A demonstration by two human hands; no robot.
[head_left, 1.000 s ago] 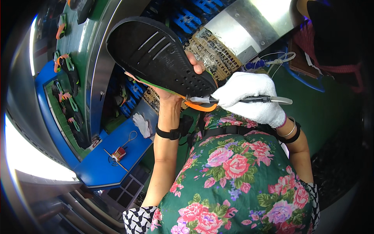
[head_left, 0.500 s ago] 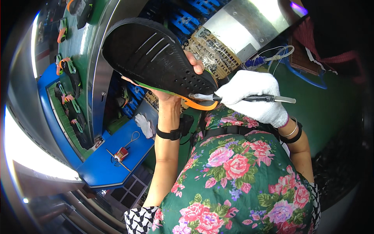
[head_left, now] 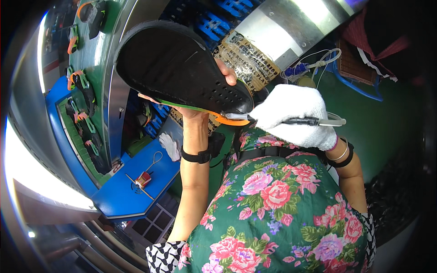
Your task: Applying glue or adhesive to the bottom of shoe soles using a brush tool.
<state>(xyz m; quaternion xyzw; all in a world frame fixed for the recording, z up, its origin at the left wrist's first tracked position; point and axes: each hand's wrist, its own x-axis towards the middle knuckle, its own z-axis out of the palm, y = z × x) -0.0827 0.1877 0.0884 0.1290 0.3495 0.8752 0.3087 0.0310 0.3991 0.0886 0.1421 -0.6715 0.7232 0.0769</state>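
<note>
My bare left hand (head_left: 193, 112) grips a large black shoe sole (head_left: 168, 63) from below and the side, its fingers wrapped over the right edge. Small holes dot the sole's narrower end, and green and orange material (head_left: 230, 121) shows along the lower edge. In a white knitted glove, my right hand (head_left: 296, 111) is closed round a slim black-handled tool (head_left: 302, 121) with a pale tube at its rear. The tool's pale flat tip (head_left: 236, 117), brush-like, touches the edge of the narrow end. My gloved fingers partly hide the handle.
On the left, a green conveyor belt (head_left: 98, 50) carries several black shoe parts with orange and green straps. A blue table (head_left: 120, 195) holds a small red-and-white device (head_left: 142, 180) and a white glove (head_left: 169, 146). A metal panel (head_left: 282, 27) and a coiled cord (head_left: 325, 59) lie beyond my hands.
The tool's tip has moved slightly right and down along the sole's narrow end. The sole has tilted a little, and the pale streaks on its wide part have faded from view.
</note>
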